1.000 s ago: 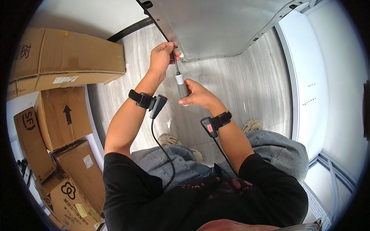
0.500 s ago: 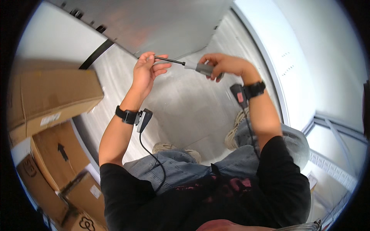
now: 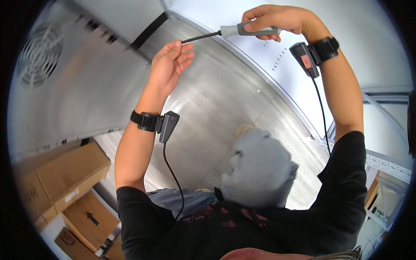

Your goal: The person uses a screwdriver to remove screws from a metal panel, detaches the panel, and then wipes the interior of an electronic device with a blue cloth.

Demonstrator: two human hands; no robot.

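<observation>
A screwdriver with a grey handle [image 3: 230, 30] and a thin dark shaft [image 3: 203, 37] stretches between my two hands, well out in front of me. My right hand [image 3: 271, 22] is closed around the handle. At the shaft's far end, the thumb and index finger of my left hand [image 3: 170, 63] pinch the tip, while its other fingers are loosely bent. Each wrist wears a black strap carrying a small dark device, the left device [image 3: 169, 126] and the right device [image 3: 304, 60], with cables running back along my arms.
On the left stands a large grey metal cabinet [image 3: 86, 95] with a round vent grille [image 3: 41, 55]. Cardboard boxes [image 3: 71, 175] are stacked at the lower left. A white panel [image 3: 277, 65] rises at the right, beside a perforated metal rail [image 3: 388, 167]. Grey flooring [image 3: 203, 108] lies below my hands.
My view has turned and the cabinet fills more of the left side. Both hands have risen in view with the screwdriver, the right one farther. One knee has come up into the middle.
</observation>
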